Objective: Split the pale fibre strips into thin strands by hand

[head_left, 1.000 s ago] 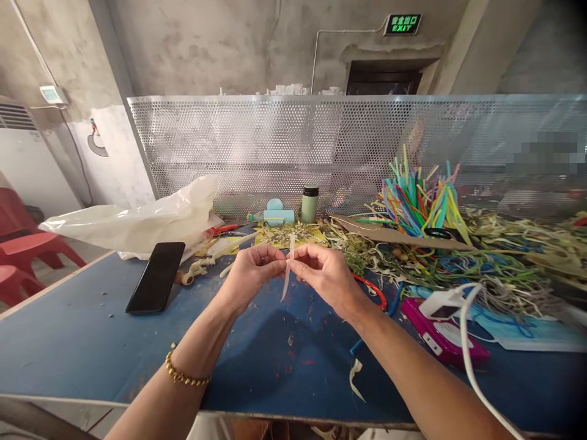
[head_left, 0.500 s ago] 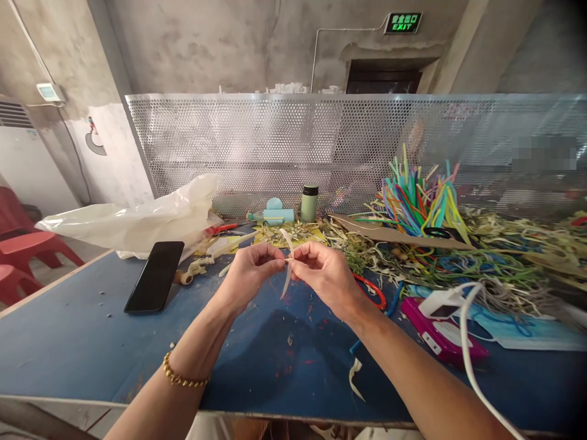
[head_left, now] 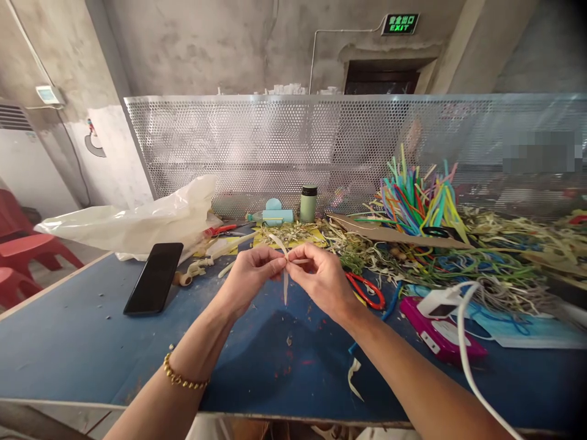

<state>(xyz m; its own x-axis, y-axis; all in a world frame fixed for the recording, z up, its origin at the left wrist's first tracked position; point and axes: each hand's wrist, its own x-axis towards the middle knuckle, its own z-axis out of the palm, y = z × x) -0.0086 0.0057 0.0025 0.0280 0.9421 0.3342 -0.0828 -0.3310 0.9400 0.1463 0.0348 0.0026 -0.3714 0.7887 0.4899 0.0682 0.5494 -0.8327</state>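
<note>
The work looks partway through, judging by the flat, cream, ribbon-like strip (head_left: 285, 292) held between the two hands, in front of the pale-green cylindrical flask with a black lid (head_left: 308, 206), on the wearer's side of it. One end of the strip rises above the pinch, another hangs below it, and a short pale end shows sideways among the right fingers; whether this is one folded piece or two crossed ones, I cannot tell. The left hand (head_left: 251, 273) has thumb and forefinger pressed together on the strip at the crossing. The right hand (head_left: 320, 276) has its fingers clamped at the same spot, right beside the left ones. So a crossing appears to be formed, while the upper and lower ends are loose and not yet worked in. No finished piece can be made out. A curled, off-white, loose strip (head_left: 354, 377) lies unworked on the blue-topped worktop (head_left: 68, 342), well in front of the flask and to its right. A bunch of multicoloured, slender strands (head_left: 415, 205) stands to the flask's right, seemingly unused in this piece.
</note>
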